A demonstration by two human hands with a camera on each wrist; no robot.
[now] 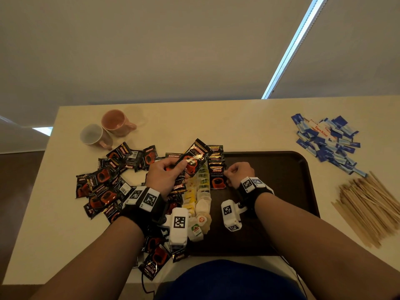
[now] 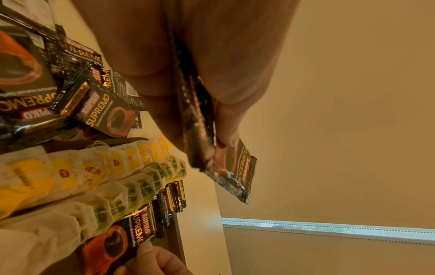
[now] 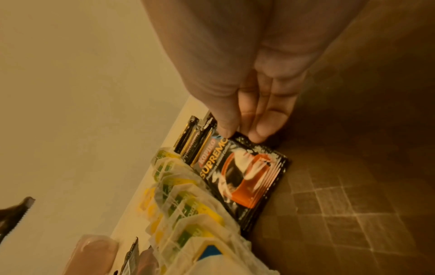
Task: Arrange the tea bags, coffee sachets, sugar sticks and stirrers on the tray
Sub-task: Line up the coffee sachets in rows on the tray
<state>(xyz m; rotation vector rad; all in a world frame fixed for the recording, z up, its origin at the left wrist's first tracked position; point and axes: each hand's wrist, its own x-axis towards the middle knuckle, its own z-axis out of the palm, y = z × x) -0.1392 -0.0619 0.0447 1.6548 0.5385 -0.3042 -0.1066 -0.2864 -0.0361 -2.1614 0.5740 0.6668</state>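
from the head view, the left hand (image 1: 164, 177) holds up a black sachet (image 1: 193, 160) reading "kopiko supremo", thumb and fingers pinching its lower end, above the left edge of the dark brown tray (image 1: 281, 167). the right hand (image 1: 239, 173) is curled at the corner of the front sachet in a row of coffee sachets (image 1: 217, 169) lying on the tray, beside two lines of tea bags (image 1: 200, 191). a loose heap of kopiko sachets (image 1: 104, 185) lies on the table (image 1: 238, 124) left of the tray; blue sugar sticks (image 1: 329, 141), one white packet among them printed "tapa king", and wooden stirrers (image 1: 368, 211) lie well to the right. two mugs (image 1: 108, 131) stand at the far left. from the left wrist view, the thumb and fingers clamp the held sachet (image 2: 235, 173), with yellow-tagged and green-tagged tea bags (image 2: 105, 174) overlapping in lines below. from the right wrist view, the fingertips (image 3: 256, 134) pinch the top corner of the front "kopiko supremo" sachet (image 3: 244, 180), flat on the tray's grid-textured floor (image 3: 353, 204).
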